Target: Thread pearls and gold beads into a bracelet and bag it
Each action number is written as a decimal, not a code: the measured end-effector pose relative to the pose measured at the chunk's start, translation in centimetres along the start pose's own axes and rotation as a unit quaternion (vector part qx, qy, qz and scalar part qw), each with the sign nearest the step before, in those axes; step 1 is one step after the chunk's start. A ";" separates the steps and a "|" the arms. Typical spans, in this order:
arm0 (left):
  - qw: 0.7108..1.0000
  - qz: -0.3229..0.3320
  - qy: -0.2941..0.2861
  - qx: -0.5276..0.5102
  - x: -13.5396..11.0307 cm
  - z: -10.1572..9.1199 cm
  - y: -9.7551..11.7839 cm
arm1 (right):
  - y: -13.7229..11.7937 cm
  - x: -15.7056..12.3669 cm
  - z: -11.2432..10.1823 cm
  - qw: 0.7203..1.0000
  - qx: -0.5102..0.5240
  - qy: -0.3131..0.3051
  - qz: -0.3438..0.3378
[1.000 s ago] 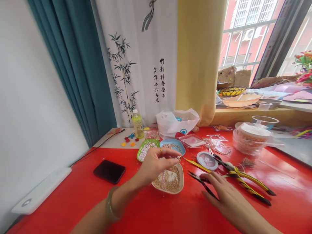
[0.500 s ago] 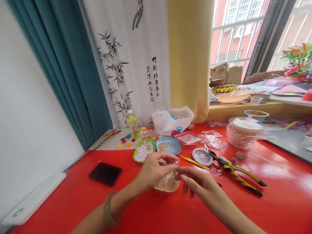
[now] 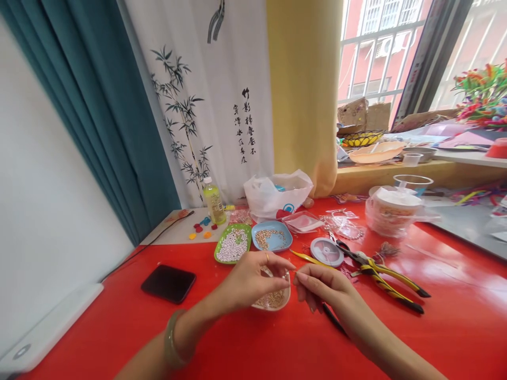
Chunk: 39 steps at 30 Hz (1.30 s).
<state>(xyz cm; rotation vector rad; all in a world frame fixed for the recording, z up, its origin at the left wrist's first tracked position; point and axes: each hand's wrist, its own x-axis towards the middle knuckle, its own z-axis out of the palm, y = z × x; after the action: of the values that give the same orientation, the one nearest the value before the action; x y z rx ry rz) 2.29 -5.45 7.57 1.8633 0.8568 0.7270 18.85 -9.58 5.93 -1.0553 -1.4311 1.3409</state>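
Observation:
My left hand [image 3: 249,279] hovers over a white dish of gold beads [image 3: 273,301], thumb and forefinger pinched on something too small to name. My right hand [image 3: 322,287] meets it fingertip to fingertip, also pinched, just right of the dish. A black-handled tool [image 3: 334,321] lies on the red table [image 3: 277,348] under my right wrist. A green bangle [image 3: 170,340] circles my left wrist and a ring sits on one left finger.
A green dish of pale beads [image 3: 233,244] and a blue dish of gold beads [image 3: 271,237] stand behind my hands. Right of them lie a thread spool [image 3: 327,252] and yellow-black pliers [image 3: 390,285]. A black phone [image 3: 168,283] lies left. A bottle [image 3: 214,201], plastic bag [image 3: 277,195] and wrapped tub [image 3: 394,211] stand behind.
My right hand left the table beside the pliers and rose leftward to meet my left hand's fingertips over the white dish. The view shifted slightly.

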 end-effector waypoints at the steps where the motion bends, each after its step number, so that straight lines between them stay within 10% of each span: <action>1: 1.000 -0.012 -0.002 -0.012 0.1 0.0 0.0 | 0.0 0.0 0.0 1.000 0.009 -0.001 -0.002; 17: 0.989 -0.078 -0.011 -0.123 0.3 0.8 -0.6 | 2.1 -0.2 -0.8 0.999 0.052 -0.009 0.000; 24: 0.989 -0.075 0.005 -0.130 0.2 1.1 -0.2 | 3.2 -1.2 -2.6 0.994 -0.111 0.019 0.008; 26: 0.987 -0.082 0.003 -0.140 0.2 1.1 -0.1 | 4.0 -1.6 -4.7 0.955 -0.279 0.102 -0.023; 30: 0.978 -0.099 -0.022 -0.184 0.2 1.1 -0.1 | 6.1 -2.4 -10.4 0.718 -0.638 0.276 -0.045; 32: 0.972 -0.108 -0.026 -0.206 0.1 1.1 -0.1 | 7.2 -2.7 -12.8 0.653 -0.702 0.284 -0.025; 35: 0.966 -0.113 -0.026 -0.231 0.2 1.1 -0.2 | 8.7 -2.7 -14.9 0.657 -0.718 0.227 -0.035; 39: 0.957 -0.118 -0.022 -0.264 0.3 0.9 -0.6 | 9.6 -2.3 -16.0 0.734 -0.646 0.207 -0.035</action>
<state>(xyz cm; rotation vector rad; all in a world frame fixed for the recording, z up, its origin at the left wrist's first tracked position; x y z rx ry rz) 3.01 -5.52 6.70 1.2721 0.7491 0.6793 35.06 -7.31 -3.33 -1.9395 -1.9589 -0.2238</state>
